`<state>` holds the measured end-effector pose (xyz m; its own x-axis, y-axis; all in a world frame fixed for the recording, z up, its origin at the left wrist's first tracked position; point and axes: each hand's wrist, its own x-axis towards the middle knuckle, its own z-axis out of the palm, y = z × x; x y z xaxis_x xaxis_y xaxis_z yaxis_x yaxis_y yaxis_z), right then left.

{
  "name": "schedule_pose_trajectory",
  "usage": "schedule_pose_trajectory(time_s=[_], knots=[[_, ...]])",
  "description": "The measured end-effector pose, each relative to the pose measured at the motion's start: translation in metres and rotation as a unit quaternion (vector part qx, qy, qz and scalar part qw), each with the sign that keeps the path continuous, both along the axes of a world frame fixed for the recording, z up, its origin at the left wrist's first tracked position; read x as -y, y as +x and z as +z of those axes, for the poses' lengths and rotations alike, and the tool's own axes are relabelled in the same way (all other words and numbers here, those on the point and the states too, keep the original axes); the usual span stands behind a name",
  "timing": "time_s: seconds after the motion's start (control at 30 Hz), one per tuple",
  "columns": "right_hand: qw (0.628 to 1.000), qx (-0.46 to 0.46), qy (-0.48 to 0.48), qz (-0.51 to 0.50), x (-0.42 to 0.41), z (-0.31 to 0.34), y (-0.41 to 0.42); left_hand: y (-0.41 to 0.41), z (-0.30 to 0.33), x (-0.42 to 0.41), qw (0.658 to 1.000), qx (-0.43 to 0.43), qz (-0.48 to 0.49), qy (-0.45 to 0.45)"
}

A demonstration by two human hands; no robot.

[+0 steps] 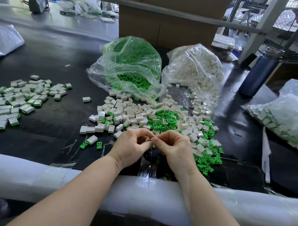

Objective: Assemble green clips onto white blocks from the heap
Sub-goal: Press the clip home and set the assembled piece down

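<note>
Hands (pixel 152 141) meeting, heap (pixel 162 120) just beyond

The table top (pixel 60 60) is black. The loose heap (pixel 155 117) mixes white blocks (pixel 192 137) with bright green clips (pixel 206 162). The pile of finished pieces (pixel 12 101) at the left is white edged with green. One clear bag (pixel 129 67) shows solid green, the clear bag beside it (pixel 196 70) off-white. The bottle (pixel 258 71) is dark blue with a grey cap. The box (pixel 166 26) behind is brown, and the padded table edge (pixel 42 178) white.
</note>
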<state>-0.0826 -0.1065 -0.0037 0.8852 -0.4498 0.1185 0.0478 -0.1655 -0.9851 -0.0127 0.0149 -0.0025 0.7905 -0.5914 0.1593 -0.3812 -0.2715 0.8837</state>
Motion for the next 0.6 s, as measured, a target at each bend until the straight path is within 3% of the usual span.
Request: schedule_pose_trajectory(time_s=[0.2,0.37,0.6], knots=[[0.999,0.004,-0.032,0.026,-0.0012,0.0004,-0.0022,0.0001,-0.0003,-0.0003,1.000,0.005,0.001,-0.001],[0.998,0.010,-0.067,-0.009,-0.0011,-0.0010,-0.0004,0.0003,0.0019,-0.0009,1.000,0.011,-0.006,-0.024],[0.997,-0.002,-0.023,0.068,-0.0019,-0.0008,0.0020,0.0007,0.0020,-0.0029,0.998,-0.009,-0.049,-0.033]])
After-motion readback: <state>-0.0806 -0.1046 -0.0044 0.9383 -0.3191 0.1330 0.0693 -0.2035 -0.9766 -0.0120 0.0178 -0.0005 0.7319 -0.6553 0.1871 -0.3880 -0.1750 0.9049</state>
